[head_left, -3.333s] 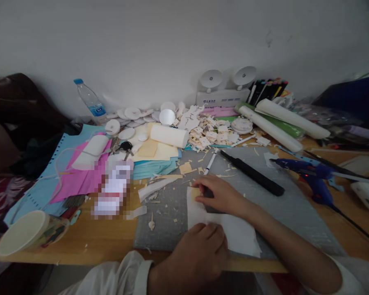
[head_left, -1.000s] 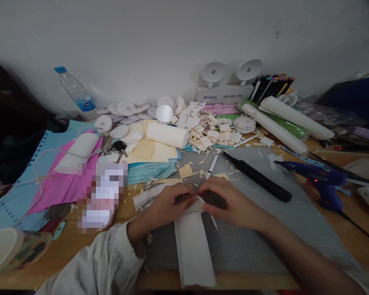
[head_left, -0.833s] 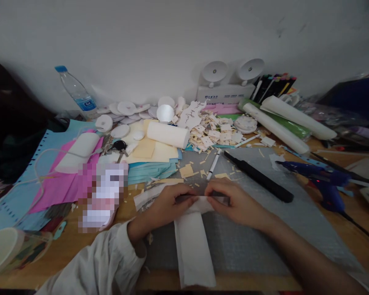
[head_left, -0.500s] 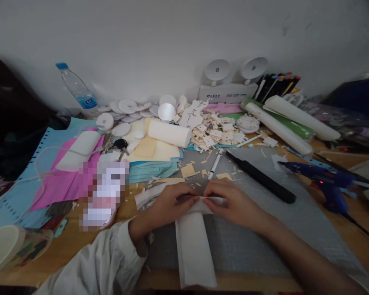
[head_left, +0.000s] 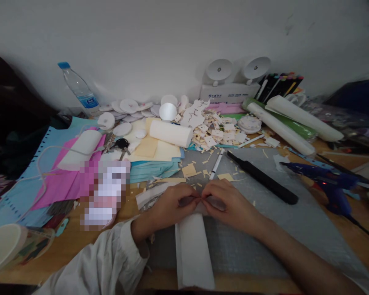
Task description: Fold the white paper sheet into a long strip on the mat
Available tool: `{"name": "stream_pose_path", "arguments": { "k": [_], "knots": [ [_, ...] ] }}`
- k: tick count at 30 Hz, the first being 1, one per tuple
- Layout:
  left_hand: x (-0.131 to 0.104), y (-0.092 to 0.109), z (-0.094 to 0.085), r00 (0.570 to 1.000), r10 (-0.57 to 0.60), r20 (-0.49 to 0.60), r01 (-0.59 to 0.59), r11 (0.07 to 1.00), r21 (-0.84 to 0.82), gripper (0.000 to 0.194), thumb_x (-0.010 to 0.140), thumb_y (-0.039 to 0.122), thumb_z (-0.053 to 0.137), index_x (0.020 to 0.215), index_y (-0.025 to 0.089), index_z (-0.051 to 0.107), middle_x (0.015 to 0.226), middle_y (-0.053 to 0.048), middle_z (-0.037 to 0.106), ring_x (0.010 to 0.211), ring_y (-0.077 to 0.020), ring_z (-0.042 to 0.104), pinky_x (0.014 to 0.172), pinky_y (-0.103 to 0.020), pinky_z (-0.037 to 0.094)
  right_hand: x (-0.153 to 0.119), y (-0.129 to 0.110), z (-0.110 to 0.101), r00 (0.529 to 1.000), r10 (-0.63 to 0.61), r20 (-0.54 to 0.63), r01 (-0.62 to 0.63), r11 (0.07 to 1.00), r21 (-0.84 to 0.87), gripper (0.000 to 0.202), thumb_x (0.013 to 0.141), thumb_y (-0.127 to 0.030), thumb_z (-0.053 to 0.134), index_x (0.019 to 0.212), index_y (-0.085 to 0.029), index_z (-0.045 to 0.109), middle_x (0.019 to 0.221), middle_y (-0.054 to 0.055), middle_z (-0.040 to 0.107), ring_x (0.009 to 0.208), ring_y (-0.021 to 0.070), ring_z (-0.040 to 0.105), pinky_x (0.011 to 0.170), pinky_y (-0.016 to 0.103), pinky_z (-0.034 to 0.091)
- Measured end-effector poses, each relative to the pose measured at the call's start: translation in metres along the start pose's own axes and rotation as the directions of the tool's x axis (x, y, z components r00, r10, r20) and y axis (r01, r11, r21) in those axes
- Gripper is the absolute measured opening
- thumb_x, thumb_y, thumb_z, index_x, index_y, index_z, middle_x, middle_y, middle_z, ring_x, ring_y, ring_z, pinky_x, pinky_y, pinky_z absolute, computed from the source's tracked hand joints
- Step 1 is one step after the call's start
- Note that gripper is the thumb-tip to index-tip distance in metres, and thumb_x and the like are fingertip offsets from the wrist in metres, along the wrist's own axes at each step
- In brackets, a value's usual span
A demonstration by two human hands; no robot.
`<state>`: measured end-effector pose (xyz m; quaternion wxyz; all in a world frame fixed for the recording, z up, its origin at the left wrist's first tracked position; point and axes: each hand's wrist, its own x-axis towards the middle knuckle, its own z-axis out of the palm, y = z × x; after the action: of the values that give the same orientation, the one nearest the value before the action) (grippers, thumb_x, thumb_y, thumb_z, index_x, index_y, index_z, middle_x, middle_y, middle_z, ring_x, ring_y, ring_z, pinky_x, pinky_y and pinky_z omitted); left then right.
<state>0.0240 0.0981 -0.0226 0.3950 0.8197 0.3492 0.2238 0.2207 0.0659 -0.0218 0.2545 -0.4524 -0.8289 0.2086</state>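
Observation:
At the front of the grey mat, my left hand and my right hand meet fingertip to fingertip. Both are closed in a pinch on a white strip of paper-like sheet, its far end folded between the thumbs and forefingers. The strip's long flat part runs from under my fingers to the table's front edge. Exactly how the fold sits is hidden by my fingers. A white-and-black pen and yellow paper scraps lie just beyond my hands.
A black-handled tool and a blue glue gun lie to the right. To the left are a phone, pink paper and a plastic tub. Small cut pieces, white rolls and a bottle sit further back.
My right hand has shifted slightly left, so its fingertips press closer to my left fingertips. The strip's far end is now more gathered between them. The view has shifted slightly.

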Motion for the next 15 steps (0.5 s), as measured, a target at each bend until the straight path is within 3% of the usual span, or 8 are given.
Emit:
{"name": "stream_pose_path", "arguments": {
  "k": [15],
  "knots": [
    [0.0013,0.0054,-0.0055,0.997,-0.080,-0.003,0.079,0.985,-0.151,0.014,0.078,0.015,0.054,0.082,0.013,0.068,0.077,-0.004,0.068,0.074,-0.0148,0.060,0.067,-0.023,0.043,-0.0015,0.0060,0.0021,0.964,-0.262,-0.047,0.253,0.957,-0.138,0.008,0.089,-0.018,0.052,0.083,-0.020,0.057,0.083,0.002,0.064,0.078,0.0161,0.052,0.073,0.034,0.037]
  ]
}}
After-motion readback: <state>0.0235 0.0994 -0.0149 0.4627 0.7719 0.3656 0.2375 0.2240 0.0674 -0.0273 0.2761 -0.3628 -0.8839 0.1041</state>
